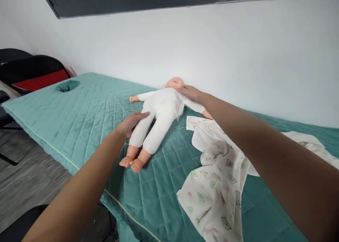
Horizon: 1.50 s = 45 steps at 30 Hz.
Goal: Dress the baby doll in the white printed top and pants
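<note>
A baby doll [161,111] in a white suit lies on its back on a teal quilted massage table [87,111], head toward the wall. My left hand [131,123] rests flat against the doll's hip and upper leg, fingers stretched out. At the doll's neck and shoulder lies my right hand [189,92], fingers extended just below the head. Neither hand grips anything.
A white patterned blanket [219,178] lies crumpled on the table to the doll's right. The table has a face hole [68,85] at its far left end. Black and red chairs [31,74] stand at the left. A white wall runs behind the table.
</note>
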{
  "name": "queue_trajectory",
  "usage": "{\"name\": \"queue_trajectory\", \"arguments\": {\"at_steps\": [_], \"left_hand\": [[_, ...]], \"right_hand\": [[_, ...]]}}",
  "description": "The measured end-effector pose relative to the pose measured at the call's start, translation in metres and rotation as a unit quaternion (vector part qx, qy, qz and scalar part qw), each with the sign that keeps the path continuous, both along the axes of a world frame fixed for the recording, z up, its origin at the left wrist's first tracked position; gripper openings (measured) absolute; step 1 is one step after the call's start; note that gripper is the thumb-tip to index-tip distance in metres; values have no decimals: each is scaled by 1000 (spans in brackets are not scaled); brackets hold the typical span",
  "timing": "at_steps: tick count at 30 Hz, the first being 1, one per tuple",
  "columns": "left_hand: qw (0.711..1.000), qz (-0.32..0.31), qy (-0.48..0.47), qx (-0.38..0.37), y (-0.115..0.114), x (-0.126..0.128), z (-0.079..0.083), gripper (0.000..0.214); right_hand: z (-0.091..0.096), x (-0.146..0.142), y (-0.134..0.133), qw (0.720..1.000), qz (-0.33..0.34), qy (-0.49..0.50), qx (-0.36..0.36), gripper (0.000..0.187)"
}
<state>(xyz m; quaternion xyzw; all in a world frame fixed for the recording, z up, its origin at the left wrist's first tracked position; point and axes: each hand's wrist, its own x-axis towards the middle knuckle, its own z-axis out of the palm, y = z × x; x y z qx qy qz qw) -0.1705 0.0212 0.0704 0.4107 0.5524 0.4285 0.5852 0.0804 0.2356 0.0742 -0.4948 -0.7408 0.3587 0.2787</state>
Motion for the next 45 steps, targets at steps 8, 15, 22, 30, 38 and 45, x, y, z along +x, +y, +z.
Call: {"name": "queue_trajectory", "arguments": {"at_steps": [8,15,22,30,38,45], "left_hand": [[793,141,532,261,-42,55,16,44],[797,-186,527,230,-107,184,-4,47],[762,-247,493,340,-124,246,7,25],[644,-222,474,559,-158,331,46,31],[493,-251,516,653,-179,365,70,34],[604,-93,503,611,-196,361,73,25]], "right_hand": [[-30,146,-36,974,-202,-53,-89,51],[-1,250,-130,914,-87,-395,-45,39],[45,243,-252,874,-25,-476,98,30],[120,258,-404,855,33,-462,234,39],[122,341,-499,933,-91,-327,118,34],[59,335,-515,987,-133,-96,4,80]]}}
